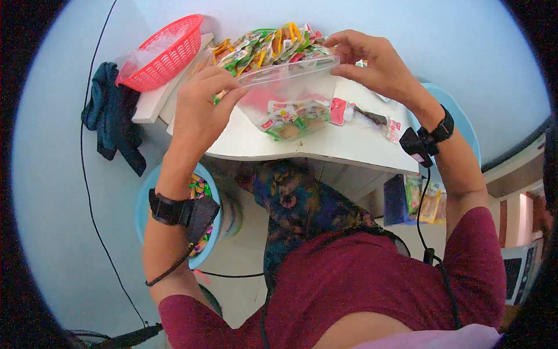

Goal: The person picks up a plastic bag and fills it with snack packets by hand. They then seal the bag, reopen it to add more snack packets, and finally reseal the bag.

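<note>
A clear zip bag point(288, 87) hangs upright between my two hands, with several small green and white snack packets point(296, 118) at its bottom. My left hand point(203, 102) pinches the left end of the bag's top edge. At the right end of that edge, my right hand point(372, 65) has its thumb and fingers around the corner. Behind the bag lies a heap of colourful snack packets point(264, 49) on the white table point(232, 139). A single packet with a red label and dark contents point(366, 116) lies to the right of the bag.
A red basket point(165, 55) with clear plastic stands at the back left, near a dark cloth point(113, 119). Below my left forearm is a blue tub point(212, 232) of small wrapped items. Another blue tub point(462, 125) stands right of the table. A cable hangs from each wrist strap.
</note>
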{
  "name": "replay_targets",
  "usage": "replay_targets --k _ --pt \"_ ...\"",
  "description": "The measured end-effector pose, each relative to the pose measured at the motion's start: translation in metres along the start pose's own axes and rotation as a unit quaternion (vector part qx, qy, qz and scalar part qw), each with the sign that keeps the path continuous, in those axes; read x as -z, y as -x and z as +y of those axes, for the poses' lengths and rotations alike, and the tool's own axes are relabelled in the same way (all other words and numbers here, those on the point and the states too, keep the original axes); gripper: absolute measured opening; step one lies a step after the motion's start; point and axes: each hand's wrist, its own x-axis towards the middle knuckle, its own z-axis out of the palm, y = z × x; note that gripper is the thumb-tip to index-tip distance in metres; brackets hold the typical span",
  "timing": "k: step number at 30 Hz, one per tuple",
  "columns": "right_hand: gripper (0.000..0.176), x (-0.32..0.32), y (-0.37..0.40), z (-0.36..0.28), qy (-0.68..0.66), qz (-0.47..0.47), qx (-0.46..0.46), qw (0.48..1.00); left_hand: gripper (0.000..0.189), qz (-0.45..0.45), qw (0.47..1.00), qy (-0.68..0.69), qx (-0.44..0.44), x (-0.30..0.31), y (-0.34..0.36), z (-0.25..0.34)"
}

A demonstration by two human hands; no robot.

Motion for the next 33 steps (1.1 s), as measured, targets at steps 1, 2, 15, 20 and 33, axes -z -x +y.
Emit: replay_targets --k 1,2,15,20,33 --pt "0.031 -0.001 0.002 0.0 -0.017 -0.001 -0.013 1.0 0.01 0.004 1.0 0.004 0.007 0.0 0.001 0.002" --pt "0.029 -0.001 0.003 0.001 -0.02 -0.002 -0.034 0.999 0.01 0.009 1.0 0.009 0.013 0.0 0.002 0.003" --pt "0.015 -0.006 0.007 0.018 -0.13 -0.007 -0.1 0.986 0.009 0.034 0.999 0.001 0.013 0.001 0.006 0.002" --pt "0.016 -0.005 0.011 0.016 -0.162 0.011 -0.089 0.983 0.008 0.028 0.995 0.046 0.084 0.005 0.008 0.005" --pt "0.015 -0.02 0.016 0.026 -0.195 0.078 -0.049 0.976 0.008 0.021 0.982 0.094 0.162 0.002 -0.001 0.004"
